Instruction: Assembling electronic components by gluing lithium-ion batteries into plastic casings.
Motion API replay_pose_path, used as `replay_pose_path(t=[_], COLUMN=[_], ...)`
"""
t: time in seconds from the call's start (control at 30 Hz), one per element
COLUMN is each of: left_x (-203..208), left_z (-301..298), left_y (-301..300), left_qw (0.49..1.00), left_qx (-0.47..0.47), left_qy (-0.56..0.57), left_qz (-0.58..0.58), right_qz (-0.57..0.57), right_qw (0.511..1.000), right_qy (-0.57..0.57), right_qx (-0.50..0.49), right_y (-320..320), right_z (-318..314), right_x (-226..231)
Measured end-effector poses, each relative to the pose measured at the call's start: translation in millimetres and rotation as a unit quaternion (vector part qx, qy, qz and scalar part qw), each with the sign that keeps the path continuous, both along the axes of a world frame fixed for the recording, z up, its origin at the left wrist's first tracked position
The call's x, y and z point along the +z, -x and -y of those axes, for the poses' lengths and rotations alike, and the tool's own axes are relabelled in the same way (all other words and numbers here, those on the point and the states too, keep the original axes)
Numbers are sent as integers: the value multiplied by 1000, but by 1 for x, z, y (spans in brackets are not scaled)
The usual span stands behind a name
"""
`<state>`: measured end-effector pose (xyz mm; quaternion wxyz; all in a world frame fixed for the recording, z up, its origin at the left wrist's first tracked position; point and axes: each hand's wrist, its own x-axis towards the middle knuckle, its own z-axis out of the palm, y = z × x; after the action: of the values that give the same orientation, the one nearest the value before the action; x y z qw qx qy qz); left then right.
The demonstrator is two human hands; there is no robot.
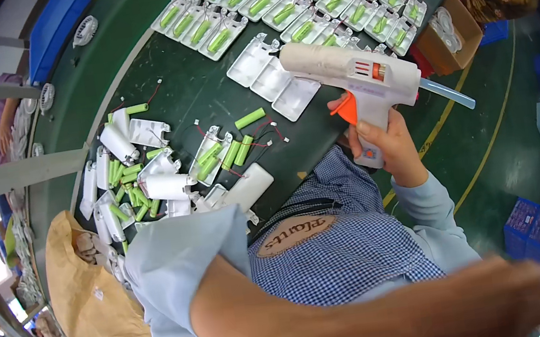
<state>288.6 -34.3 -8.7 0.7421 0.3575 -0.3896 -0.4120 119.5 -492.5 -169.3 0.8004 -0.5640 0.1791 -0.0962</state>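
Above my right hand, handle clasped, juts a white plastic glue gun; my blurred left hand, I can't tell.

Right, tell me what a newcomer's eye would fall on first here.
Most likely the white glue gun with its orange trigger, held in the right hand just right of centre. Next, the rows of white cases with green cylinders along the top. The left forearm, stretched large across the bottom, would probably also catch attention.
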Motion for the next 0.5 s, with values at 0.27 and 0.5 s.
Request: replay_pose_path(t=[0.27,0.5], left_x=[-20,-5], left_z=[235,277], left_y=[75,92], left_qw=[995,980], left_qx=[-55,-141], left_qy=[74,128], left_qz=[-32,-51], right_qz=[-31,-22], right_qw=[999,998], right_qy=[7,7], right_qx=[27,55], right_y=[-4,-4], right_z=[-4,-6], right_x=[5,8])
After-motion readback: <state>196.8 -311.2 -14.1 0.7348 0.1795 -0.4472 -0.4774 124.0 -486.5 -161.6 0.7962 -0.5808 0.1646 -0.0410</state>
